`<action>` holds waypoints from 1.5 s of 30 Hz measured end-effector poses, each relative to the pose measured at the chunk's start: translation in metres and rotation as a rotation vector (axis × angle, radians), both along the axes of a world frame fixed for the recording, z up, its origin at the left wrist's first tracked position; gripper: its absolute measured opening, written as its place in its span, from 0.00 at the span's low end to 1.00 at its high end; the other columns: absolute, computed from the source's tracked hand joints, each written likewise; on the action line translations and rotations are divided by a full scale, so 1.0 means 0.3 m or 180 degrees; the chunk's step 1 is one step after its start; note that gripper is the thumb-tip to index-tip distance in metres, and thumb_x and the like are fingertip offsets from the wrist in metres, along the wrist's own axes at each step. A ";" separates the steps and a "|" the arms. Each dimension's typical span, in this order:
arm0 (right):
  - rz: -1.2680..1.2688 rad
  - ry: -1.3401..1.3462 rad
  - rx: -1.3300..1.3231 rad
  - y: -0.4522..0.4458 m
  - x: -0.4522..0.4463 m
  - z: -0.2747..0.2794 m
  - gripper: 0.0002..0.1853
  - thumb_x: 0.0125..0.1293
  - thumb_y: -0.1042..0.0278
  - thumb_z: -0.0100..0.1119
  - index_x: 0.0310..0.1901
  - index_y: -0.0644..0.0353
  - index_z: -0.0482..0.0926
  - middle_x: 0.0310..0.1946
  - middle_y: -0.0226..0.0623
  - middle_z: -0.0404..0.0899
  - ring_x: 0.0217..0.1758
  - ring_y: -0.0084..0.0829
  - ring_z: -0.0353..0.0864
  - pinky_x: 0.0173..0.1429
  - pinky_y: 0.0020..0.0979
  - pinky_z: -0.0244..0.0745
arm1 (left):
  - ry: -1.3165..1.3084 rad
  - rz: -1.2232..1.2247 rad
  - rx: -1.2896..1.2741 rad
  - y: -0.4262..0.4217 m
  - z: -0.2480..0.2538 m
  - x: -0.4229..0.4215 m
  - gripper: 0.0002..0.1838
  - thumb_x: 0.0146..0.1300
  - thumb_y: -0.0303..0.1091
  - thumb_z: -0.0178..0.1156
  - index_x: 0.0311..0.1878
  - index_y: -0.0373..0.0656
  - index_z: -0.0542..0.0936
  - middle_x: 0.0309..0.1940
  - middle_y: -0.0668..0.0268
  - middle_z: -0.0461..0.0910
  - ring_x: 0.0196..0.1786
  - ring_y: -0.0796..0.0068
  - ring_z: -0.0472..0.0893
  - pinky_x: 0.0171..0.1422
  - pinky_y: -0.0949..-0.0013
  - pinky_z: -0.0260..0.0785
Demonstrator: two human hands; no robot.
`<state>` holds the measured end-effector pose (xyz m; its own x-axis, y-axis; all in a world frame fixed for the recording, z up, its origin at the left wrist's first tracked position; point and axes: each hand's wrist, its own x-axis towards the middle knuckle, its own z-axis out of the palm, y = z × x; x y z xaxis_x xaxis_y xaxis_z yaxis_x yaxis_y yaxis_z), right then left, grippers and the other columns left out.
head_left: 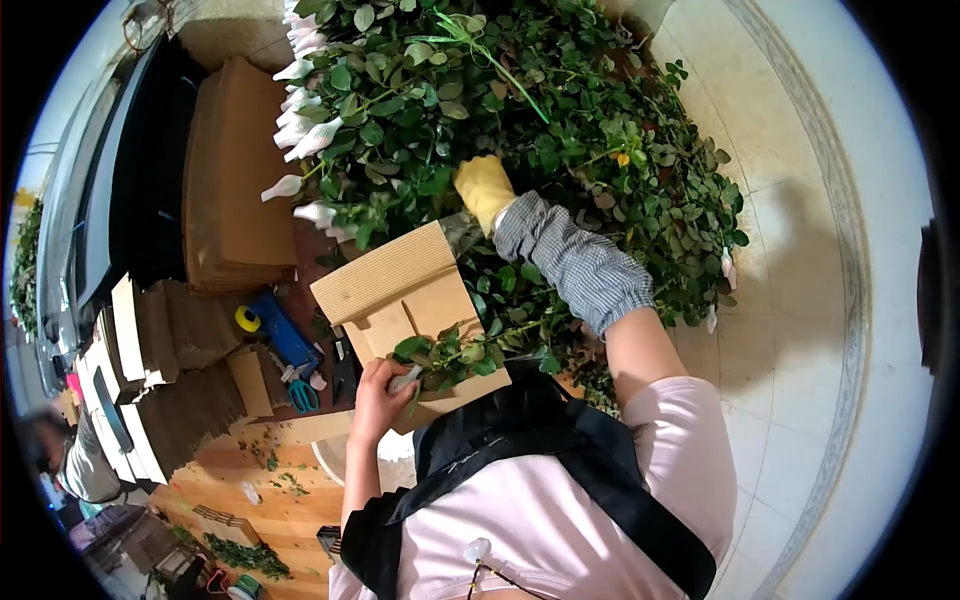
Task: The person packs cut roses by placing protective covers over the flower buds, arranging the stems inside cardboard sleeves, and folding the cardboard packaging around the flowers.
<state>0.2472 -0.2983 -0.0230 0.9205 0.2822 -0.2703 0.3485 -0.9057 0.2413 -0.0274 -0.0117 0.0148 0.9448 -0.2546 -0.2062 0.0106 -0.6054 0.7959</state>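
Note:
My left hand (380,402), bare, is closed around the head end of a rose (450,358) whose bud is wrapped in a pale net sleeve (405,379). The rose's leafy stem lies to the right across an open cardboard wrapper (385,280) with a corrugated flap. In a yellow glove, my right hand (483,190) makes a fist among the heaped roses (580,130). Its fingers are partly hidden; a motion-smeared rose with a white-sleeved bud (318,213) trails leftward from it, and the stem inside the fist is not visible.
Stacked cardboard sheets (240,180) stand left of the roses. A blue tape dispenser (285,330), teal scissors (302,394) and folded cardboard (175,420) lie nearer. Another person's sleeve (88,465) shows at far left. Leaf scraps (270,460) litter the wooden surface.

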 end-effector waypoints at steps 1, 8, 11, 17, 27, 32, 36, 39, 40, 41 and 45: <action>-0.0039 0.0087 0.0068 0.004 -0.022 0.005 0.11 0.65 0.72 0.61 0.45 0.50 0.89 0.43 0.33 0.89 0.46 0.38 0.89 0.47 0.41 0.81 | 0.0035 0.0051 -0.0004 -0.003 0.003 0.000 0.14 0.50 0.26 0.73 0.38 0.37 0.79 0.37 0.56 0.77 0.45 0.52 0.78 0.51 0.58 0.71; 0.0282 -0.1670 0.0763 -0.010 -0.116 0.247 0.11 0.69 0.65 0.55 0.48 0.45 0.85 0.60 0.28 0.82 0.67 0.32 0.76 0.74 0.44 0.63 | -0.0119 -0.0016 -0.0050 0.002 -0.006 -0.006 0.13 0.52 0.26 0.73 0.39 0.37 0.80 0.36 0.55 0.77 0.43 0.52 0.78 0.49 0.58 0.72; 0.0101 -0.1825 0.0996 -0.059 -0.067 0.232 0.12 0.66 0.68 0.55 0.49 0.45 0.83 0.61 0.28 0.80 0.70 0.34 0.73 0.81 0.43 0.50 | -0.0058 -0.0015 -0.0090 0.001 -0.018 -0.020 0.13 0.51 0.26 0.73 0.39 0.37 0.80 0.37 0.55 0.77 0.43 0.52 0.78 0.50 0.58 0.72; -0.0203 -0.2369 0.1320 -0.124 -0.091 0.346 0.22 0.59 0.75 0.68 0.56 0.46 0.82 0.63 0.30 0.80 0.73 0.33 0.71 0.84 0.46 0.48 | -0.0080 -0.0012 -0.0078 0.005 -0.007 -0.012 0.13 0.52 0.27 0.73 0.39 0.36 0.80 0.36 0.55 0.77 0.43 0.51 0.79 0.49 0.58 0.72; -0.0810 -0.1078 -0.1060 -0.456 -0.264 0.222 0.25 0.74 0.55 0.49 0.71 0.42 0.70 0.68 0.32 0.74 0.74 0.40 0.68 0.81 0.47 0.50 | -0.0106 0.0020 -0.0094 0.000 0.006 -0.009 0.13 0.52 0.27 0.73 0.39 0.37 0.80 0.36 0.55 0.78 0.44 0.53 0.79 0.50 0.58 0.73; -0.1045 -0.0561 0.0680 -0.465 -0.323 0.144 0.21 0.66 0.62 0.62 0.61 0.53 0.78 0.47 0.42 0.85 0.54 0.43 0.82 0.67 0.47 0.70 | 0.0013 0.0090 -0.0121 -0.005 0.010 -0.004 0.13 0.52 0.28 0.74 0.39 0.37 0.81 0.36 0.56 0.78 0.43 0.54 0.79 0.49 0.60 0.73; -0.0597 -0.0972 0.1777 -0.361 -0.187 0.091 0.22 0.69 0.64 0.60 0.64 0.52 0.75 0.41 0.41 0.85 0.45 0.42 0.84 0.54 0.44 0.79 | -0.0031 0.0058 0.0016 -0.008 0.007 -0.004 0.13 0.52 0.26 0.74 0.39 0.37 0.81 0.36 0.57 0.78 0.43 0.55 0.79 0.49 0.60 0.72; -0.0507 -0.0028 0.1660 -0.334 -0.173 -0.095 0.19 0.66 0.71 0.59 0.59 0.53 0.80 0.47 0.43 0.85 0.53 0.43 0.84 0.58 0.43 0.79 | -0.0020 0.0095 -0.0033 -0.014 0.010 -0.005 0.14 0.51 0.25 0.74 0.39 0.37 0.80 0.36 0.57 0.77 0.44 0.55 0.78 0.49 0.60 0.72; -0.0252 0.0050 0.1393 -0.336 -0.183 -0.168 0.18 0.64 0.73 0.59 0.57 0.54 0.81 0.49 0.42 0.85 0.56 0.43 0.83 0.59 0.42 0.79 | -0.0015 0.0066 -0.0029 -0.012 0.011 0.000 0.14 0.51 0.25 0.74 0.39 0.37 0.80 0.36 0.57 0.77 0.44 0.55 0.78 0.49 0.60 0.72; -0.0434 0.0424 0.1338 -0.318 -0.212 -0.157 0.18 0.62 0.76 0.58 0.55 0.55 0.83 0.54 0.41 0.84 0.58 0.42 0.83 0.62 0.40 0.78 | 0.0021 0.0073 -0.0033 -0.011 0.012 0.001 0.14 0.51 0.25 0.73 0.39 0.37 0.80 0.36 0.57 0.77 0.44 0.54 0.78 0.49 0.60 0.72; -0.0408 0.0970 0.1097 -0.360 -0.286 -0.140 0.22 0.66 0.73 0.55 0.62 0.54 0.80 0.61 0.44 0.80 0.64 0.45 0.78 0.68 0.40 0.74 | -0.0093 0.0056 -0.0015 -0.013 0.006 -0.002 0.14 0.51 0.25 0.73 0.39 0.37 0.80 0.36 0.57 0.77 0.44 0.53 0.78 0.50 0.59 0.72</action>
<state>0.1614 -0.4062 -0.0649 0.8470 0.2923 -0.4440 0.2372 -0.9553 -0.1765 -0.0279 -0.0156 0.0166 0.9547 -0.2389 -0.1772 -0.0021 -0.6014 0.7989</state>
